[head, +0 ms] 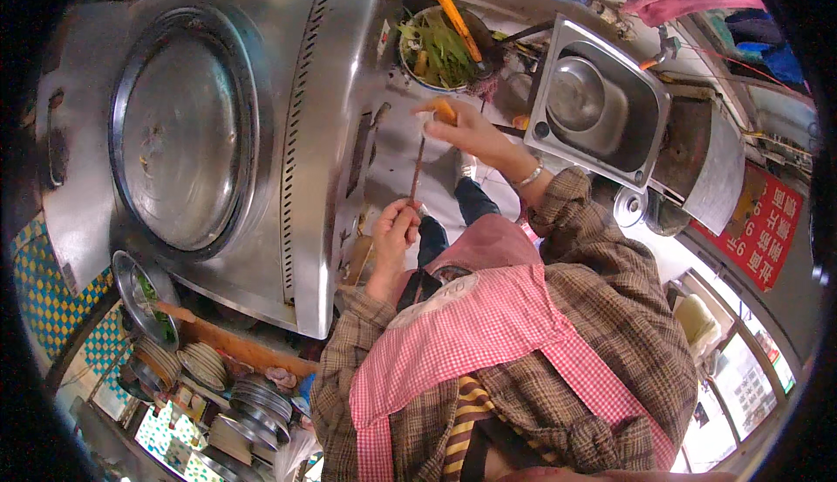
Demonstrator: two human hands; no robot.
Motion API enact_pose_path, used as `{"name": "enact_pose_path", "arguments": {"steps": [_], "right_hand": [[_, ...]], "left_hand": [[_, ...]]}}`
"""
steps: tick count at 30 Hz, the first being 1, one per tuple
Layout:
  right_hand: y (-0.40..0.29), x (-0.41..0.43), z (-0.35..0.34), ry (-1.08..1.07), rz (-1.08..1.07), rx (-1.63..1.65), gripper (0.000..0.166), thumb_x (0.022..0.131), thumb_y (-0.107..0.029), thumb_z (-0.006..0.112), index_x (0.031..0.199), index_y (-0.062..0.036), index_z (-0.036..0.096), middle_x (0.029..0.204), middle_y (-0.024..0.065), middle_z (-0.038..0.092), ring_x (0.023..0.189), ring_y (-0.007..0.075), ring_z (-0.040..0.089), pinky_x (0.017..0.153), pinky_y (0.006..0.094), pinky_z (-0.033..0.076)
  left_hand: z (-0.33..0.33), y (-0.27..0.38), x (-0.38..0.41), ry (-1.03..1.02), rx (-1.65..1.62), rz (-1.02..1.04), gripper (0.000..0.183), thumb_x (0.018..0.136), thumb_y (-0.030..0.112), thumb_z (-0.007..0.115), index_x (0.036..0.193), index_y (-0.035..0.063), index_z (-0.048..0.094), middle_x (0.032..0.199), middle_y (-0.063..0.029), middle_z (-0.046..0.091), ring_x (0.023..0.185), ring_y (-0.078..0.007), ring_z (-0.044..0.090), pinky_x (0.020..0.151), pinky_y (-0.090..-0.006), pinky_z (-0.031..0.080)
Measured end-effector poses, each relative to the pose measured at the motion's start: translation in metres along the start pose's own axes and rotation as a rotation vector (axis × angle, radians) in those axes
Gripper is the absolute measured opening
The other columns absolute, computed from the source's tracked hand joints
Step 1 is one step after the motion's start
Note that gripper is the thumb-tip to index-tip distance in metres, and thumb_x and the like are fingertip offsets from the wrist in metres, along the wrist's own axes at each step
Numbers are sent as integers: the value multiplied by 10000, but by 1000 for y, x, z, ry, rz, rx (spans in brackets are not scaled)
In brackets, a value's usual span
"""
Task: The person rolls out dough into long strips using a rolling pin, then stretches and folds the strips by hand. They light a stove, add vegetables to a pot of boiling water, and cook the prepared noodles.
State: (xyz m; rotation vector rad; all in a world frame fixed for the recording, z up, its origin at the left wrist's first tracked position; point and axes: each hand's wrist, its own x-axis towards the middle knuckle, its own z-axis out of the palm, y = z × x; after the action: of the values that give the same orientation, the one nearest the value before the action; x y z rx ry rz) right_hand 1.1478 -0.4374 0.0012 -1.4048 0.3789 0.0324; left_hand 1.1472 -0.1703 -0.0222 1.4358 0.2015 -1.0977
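Observation:
A thin brown rod (416, 169) runs between my two hands, above the tiled floor beside the stove. My left hand (393, 230) pinches its lower end between thumb and fingers. At the upper end, my right hand (480, 135) is curled around a small orange object (446, 111). The rod's top meets the fingers there, and the blur hides whether the rod joins that object. Just left of both hands rises the front of a stainless steel stove (346, 83). A pink checked apron (458, 325) covers my front.
A wide metal pan (186, 135) sits on the stove. Beyond my hands, a basin (418, 80) holds green leaves, with an orange-handled mop (451, 8) leaning across. A steel sink (621, 148) containing a bowl (575, 93) stands right. Stacked plates (260, 407) and a bowl of greens (131, 292) lie lower left.

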Motion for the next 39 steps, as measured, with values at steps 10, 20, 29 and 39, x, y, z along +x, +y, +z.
{"name": "enact_pose_path", "arguments": {"steps": [10,20,29,39], "right_hand": [[49,20,-43,152,37,-299,298,1018,-325,567,1146,-61,626,774,42,628,649,78,524,565,266,404],[67,34,-46,213,99,-73,284,920,-304,709,990,-29,713,859,66,683,755,97,571,687,288,451],[62,39,-42,-38,36,26,350,1047,-343,507,1156,-27,610,838,26,618,806,116,566,764,269,459],[76,44,-41,63,337,138,526,990,-519,507,801,-33,579,734,-11,521,662,69,440,590,238,358]], "left_hand": [[8,12,36,45,-45,0,184,1009,170,575,1109,39,655,781,24,579,555,-28,444,472,-190,297],[16,17,47,49,-113,-15,185,1013,173,573,1104,27,641,763,16,565,538,-47,436,456,-209,292],[20,13,51,56,-150,-5,190,1015,180,572,1104,26,639,774,12,567,552,-52,457,463,-205,308],[27,18,51,63,-154,-9,188,1013,179,575,1111,31,637,805,13,582,565,-50,463,472,-196,312]]}}
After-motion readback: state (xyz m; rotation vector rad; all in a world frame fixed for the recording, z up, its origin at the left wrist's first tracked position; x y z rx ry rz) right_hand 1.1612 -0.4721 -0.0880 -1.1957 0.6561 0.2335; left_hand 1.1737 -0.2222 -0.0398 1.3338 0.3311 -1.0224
